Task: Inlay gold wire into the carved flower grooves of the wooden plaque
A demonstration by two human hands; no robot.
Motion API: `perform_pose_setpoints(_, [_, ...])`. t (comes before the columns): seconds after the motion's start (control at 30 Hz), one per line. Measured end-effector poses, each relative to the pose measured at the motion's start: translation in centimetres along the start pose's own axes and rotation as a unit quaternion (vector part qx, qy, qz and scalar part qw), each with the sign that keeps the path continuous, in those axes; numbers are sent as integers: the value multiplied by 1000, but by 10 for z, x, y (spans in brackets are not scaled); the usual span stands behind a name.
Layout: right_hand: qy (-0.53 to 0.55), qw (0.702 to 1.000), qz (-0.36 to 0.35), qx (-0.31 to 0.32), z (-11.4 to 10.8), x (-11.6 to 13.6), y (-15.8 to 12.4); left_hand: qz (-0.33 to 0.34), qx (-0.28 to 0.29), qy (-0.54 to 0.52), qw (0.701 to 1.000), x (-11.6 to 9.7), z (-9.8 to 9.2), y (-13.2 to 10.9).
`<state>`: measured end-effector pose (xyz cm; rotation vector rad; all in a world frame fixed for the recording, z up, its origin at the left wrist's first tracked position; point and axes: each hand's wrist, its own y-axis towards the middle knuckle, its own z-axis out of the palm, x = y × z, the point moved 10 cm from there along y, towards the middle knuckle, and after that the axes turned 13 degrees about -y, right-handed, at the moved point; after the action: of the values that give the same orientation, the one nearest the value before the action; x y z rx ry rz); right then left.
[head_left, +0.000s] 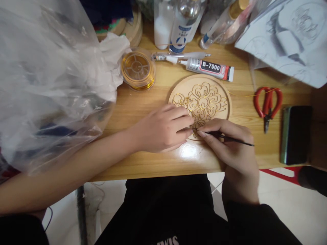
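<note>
A round wooden plate [222, 92] with a raised rim lies on the table, with a flower outline in gold wire [203, 102] on its face. My left hand [168, 127] rests over the plate's lower left part, fingers bent onto it and the thumb mostly hidden beneath. In my right hand [230, 144] are slim black tweezers [236, 140], pinched between thumb and forefinger. Their tip touches down near my left fingertips, at the lower part of the pattern. Both hands cover some of the design there.
Behind the plate lie a B-7000 glue tube [209, 66] and a pen [189, 55], with bottles [182, 30] beyond. A gold wire spool [138, 69] and plastic bag [56, 75] are left. Red-handled cutters [267, 103], a phone [296, 134] and a drawn sheet [288, 37] are right.
</note>
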<state>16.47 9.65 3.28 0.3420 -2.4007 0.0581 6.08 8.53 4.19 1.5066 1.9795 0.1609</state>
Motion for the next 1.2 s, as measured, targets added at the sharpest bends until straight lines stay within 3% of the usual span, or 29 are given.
perform_pose_setpoints(0.53, [70,997,23,13,-2,-7,-2,6,3,1,1000,-2,-2,1])
perform_pose_setpoints(0.77, [46,993,41,-101,-25,-10,-7,8,-19,-1,1000,-2,-8,0])
perform_pose_setpoints(0.97, [0,989,21,-149,-30,-7,-7,5,8,-9,1000,0,-3,0])
perform_pose_setpoints(1.2, [-23,987,20,-160,-31,-4,-6,2,41,-6,999,0,4,-1])
